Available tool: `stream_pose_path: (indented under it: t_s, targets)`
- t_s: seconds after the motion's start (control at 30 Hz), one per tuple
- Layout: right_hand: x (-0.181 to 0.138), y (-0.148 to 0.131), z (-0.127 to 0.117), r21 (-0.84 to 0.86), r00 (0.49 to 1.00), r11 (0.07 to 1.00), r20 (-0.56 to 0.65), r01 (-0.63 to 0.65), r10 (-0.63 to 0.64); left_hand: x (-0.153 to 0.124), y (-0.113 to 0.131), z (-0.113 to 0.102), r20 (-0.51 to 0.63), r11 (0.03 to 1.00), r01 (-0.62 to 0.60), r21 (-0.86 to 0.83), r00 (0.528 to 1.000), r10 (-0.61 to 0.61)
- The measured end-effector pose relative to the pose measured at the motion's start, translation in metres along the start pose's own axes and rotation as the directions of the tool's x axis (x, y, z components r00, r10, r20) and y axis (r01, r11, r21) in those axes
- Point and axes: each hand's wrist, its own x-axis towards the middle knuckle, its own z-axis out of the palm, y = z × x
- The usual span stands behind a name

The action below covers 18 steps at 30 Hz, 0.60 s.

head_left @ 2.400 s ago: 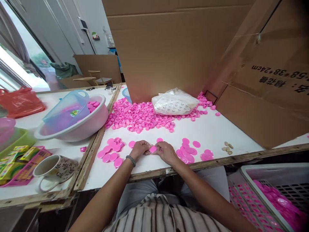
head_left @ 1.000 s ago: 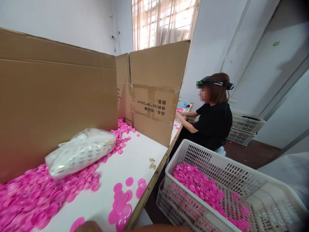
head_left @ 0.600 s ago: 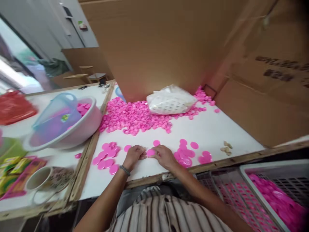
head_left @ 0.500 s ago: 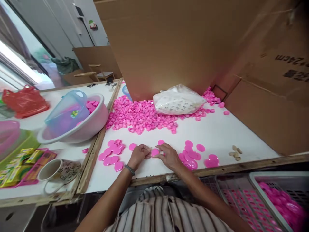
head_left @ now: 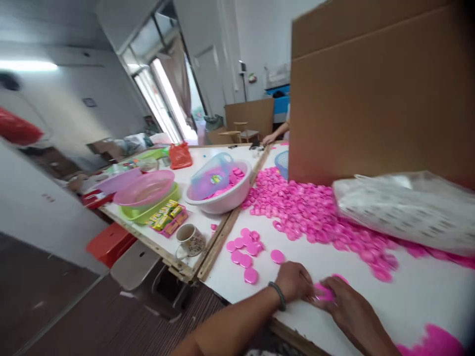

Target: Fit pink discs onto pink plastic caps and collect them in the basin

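My right hand (head_left: 347, 301) grips a round pink plastic disc (head_left: 324, 292) between thumb and fingers above the white tabletop (head_left: 293, 249). Close at its left, my left hand (head_left: 294, 281), with a dark beaded bracelet on the wrist, has its fingertips pinched together beside the disc's edge; what they hold is hidden and blurred. Another pink disc (head_left: 277, 256) lies just beyond my left hand. A loose cluster of pink discs (head_left: 245, 259) rests further left. Part of one more disc (head_left: 340, 278) shows behind my right hand.
A wide heap of small pink caps (head_left: 308, 210) spreads below a tall cardboard box (head_left: 374, 113). On the heap sits a white plastic bag (head_left: 404, 210). Leftward stand a white basin (head_left: 222, 203), a patterned mug (head_left: 191, 241) and a pink bowl (head_left: 145, 190). Another person's hand (head_left: 269, 139) rests at the far edge.
The view has swung to the left, bringing more of the room and another person's arm into sight. Both my hands stay close together around the pink disc.
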Motion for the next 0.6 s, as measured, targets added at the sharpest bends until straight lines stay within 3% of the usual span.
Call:
stream_pose_path:
  t_s: [0.13, 0.3, 0.4, 0.5, 0.6]
  targets:
    - [0.004, 0.003, 0.011, 0.104, 0.988, 0.986, 0.098, -0.128, 0.118, 0.003, -0.007, -0.005, -0.067, 0.993, -0.063, 0.101, 0.995, 0.070]
    - [0.008, -0.004, 0.019, 0.318, 0.986, 0.944, 0.162, -0.087, 0.036, -0.006, -0.009, -0.014, -0.094, 0.987, -0.155, 0.040, 0.983, 0.158]
    - [0.017, -0.004, 0.024, 0.300, 0.976, 0.947, 0.209, -0.119, 0.057, -0.004, -0.004, -0.020, -0.115, 0.988, -0.146, 0.059, 0.982, 0.152]
    - [0.026, -0.006, 0.028, 0.229, 0.987, 0.968, 0.146, -0.103, 0.070, 0.003, 0.003, -0.026, -0.155, 0.983, -0.120, 0.142, 0.978, 0.142]
    - [0.022, -0.015, 0.028, 0.166, 0.996, 0.984, 0.073, -0.070, 0.059, -0.003, 0.008, -0.029, -0.153, 0.939, -0.163, 0.304, 0.964, 0.217]
